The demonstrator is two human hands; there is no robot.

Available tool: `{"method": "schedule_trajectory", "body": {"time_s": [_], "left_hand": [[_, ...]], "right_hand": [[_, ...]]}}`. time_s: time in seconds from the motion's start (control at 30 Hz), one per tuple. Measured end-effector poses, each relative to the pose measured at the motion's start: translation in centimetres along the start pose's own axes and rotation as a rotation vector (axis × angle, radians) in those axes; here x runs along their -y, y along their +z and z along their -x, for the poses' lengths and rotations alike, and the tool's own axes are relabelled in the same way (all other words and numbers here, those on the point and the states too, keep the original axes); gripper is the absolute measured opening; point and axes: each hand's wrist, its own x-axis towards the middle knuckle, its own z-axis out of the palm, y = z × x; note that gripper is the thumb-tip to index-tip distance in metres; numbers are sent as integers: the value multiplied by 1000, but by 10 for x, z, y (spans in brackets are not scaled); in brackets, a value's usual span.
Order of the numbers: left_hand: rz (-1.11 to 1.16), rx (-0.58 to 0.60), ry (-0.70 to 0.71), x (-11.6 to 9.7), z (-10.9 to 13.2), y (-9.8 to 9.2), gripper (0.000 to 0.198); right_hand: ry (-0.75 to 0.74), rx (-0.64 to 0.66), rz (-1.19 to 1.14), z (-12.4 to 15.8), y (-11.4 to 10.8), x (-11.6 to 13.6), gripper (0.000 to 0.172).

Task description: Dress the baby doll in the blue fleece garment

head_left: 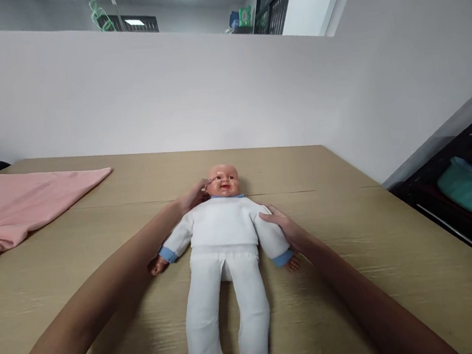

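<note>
And here is the doll (pixel 224 222), flat on its back in the middle of the table (pixel 119 221), face up, head at the far end and legs running down towards the person! The left hand (pixel 194 196) is right there at the side of the head, half curled, fingers against the cheek; some of them are tucked out of sight, so one can't tell whether it grips or merely rests. Across to the right hand (pixel 282 225), and that one is wrapped loosely around the upper sleeve (pixel 270 235), thumb over the front, partly closed on the arm inside.

What an outfit, too: white top, white trousers, blue at the collar and cuffs (the feet are cut off by the bottom edge). Both doll arms spread outward, small hands near the tabletop. Over on the left lies a pink cloth (pixel 25 205), well apart from the action, while a dark rack (pixel 471 238) with folded green fabric (pixel 471 190) stands at far right. Behind it all, a pale wall (pixel 170 100).
</note>
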Motion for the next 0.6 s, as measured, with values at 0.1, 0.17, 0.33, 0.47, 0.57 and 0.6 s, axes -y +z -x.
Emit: {"method": "schedule_trajectory", "body": {"time_s": [0.1,0.17,0.33,0.47,0.57,0.6], "left_hand": [[0,-61,-31,-5,-19,-7,67],[-13,-88,-62,-10,-30,-10,68],[-89,-164,-117,-22,-49,-18,66],[-120,-190,-131,-28,-60,-15,66],[-125,-208,-99,-29,-65,-10,62],[-130,-214,-84,-29,-66,-9,61]], "right_hand": [[-128,-20,150,0,-11,-7,70],[-215,-100,271,1,-13,-12,76],[-369,-298,573,5,-5,-20,61],[-424,-336,640,6,-2,-22,59],[-423,-332,711,6,-4,-24,60],[-424,-323,735,6,-4,-24,61]]}}
